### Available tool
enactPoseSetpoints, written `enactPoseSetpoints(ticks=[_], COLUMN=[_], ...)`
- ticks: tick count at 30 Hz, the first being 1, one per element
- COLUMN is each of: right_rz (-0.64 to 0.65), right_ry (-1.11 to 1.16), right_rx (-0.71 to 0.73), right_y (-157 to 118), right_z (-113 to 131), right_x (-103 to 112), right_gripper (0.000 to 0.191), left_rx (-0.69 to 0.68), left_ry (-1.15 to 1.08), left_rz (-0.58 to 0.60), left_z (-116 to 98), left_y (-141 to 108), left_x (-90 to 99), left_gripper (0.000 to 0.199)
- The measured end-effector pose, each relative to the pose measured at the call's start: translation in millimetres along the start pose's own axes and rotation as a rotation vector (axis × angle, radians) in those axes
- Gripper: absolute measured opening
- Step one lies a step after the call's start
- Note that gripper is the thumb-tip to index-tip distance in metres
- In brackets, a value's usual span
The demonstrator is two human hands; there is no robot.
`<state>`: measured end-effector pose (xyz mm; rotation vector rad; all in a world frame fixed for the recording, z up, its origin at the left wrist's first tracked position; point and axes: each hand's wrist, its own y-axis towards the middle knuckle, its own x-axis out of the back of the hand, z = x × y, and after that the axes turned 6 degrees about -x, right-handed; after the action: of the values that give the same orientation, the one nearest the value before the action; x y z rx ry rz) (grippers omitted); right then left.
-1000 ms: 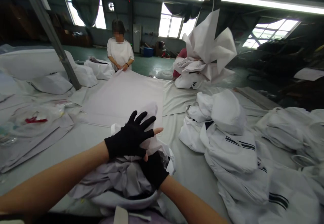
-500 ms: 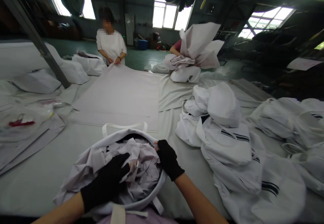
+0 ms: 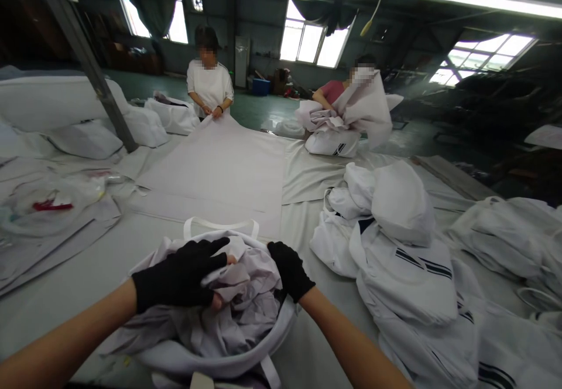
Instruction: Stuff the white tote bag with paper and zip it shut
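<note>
A white bag (image 3: 246, 367) with a round open mouth and a white strap handle (image 3: 222, 223) lies in front of me. Crumpled pale paper (image 3: 246, 313) fills its mouth and spills over the left side. My left hand (image 3: 182, 275), in a black fingerless glove, lies over the paper, its thumb and fingers closed around a bunched part. At the right of the opening, my gloved right hand (image 3: 290, 270) grips the bag's rim, its fingertips partly hidden. The inside of the bag is mostly covered by the paper.
Flat pale sheets (image 3: 223, 166) cover the table ahead. White striped bags (image 3: 404, 254) are heaped at right; clear plastic (image 3: 44, 201) lies left. A person in white (image 3: 211, 84) holds the sheet's far corner. Another person (image 3: 331, 91) handles paper over a bag. A metal post (image 3: 94, 67) rises at left.
My left hand has moved up and a little left with the bunched paper. My right hand stays at the rim. The far-right person's large paper has swung lower. The camera view has shifted.
</note>
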<state>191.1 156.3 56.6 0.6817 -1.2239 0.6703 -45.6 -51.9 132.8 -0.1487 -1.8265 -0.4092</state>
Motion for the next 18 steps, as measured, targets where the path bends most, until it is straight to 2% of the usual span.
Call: enactPoseSetpoints(ticks=[2, 4, 5, 7, 10, 11, 13, 16, 18], right_rz=[-0.146, -0.258, -0.256, -0.171, 0.002, 0.044, 0.099, 0.120, 0.138], right_ry=[0.251, 0.531, 0.593, 0.502, 0.174, 0.130, 0.188, 0.323, 0.352], right_rx=[0.011, -0.003, 0.009, 0.041, 0.019, -0.014, -0.096, -0.251, -0.334], right_y=[-4.1, -2.7, -0.1, 5.8, 4.6, -0.4, -15.4, -33.9, -33.4], right_z=[0.8, 10.8, 19.2, 38.3, 54.8, 54.4, 46.9, 32.9, 28.6], right_x=[17.3, 33.7, 39.3, 42.4, 28.3, 21.0, 6.2, -10.4, -15.8], right_gripper=[0.034, 0.030, 0.031, 0.035, 0.036, 0.033, 0.032, 0.035, 0.035], left_rx=[-0.020, 0.071, 0.148, 0.274, 0.335, 0.360, 0.486, 0.773, 0.864], left_ry=[-0.022, -0.099, -0.143, -0.225, -0.319, -0.343, -0.361, -0.275, -0.225], left_rz=[0.029, 0.102, 0.125, 0.104, -0.013, -0.055, -0.104, -0.063, -0.042], left_z=[9.3, 15.1, 16.8, 18.2, 19.1, 19.8, 22.3, 28.9, 35.5], left_y=[5.6, 16.2, 23.0, 36.5, 43.9, 41.1, 29.4, 12.1, 9.7], left_x=[3.5, 2.4, 0.5, -5.2, -18.2, -25.1, -44.9, -86.5, -110.8], left_gripper=[0.061, 0.055, 0.053, 0.049, 0.046, 0.046, 0.047, 0.050, 0.051])
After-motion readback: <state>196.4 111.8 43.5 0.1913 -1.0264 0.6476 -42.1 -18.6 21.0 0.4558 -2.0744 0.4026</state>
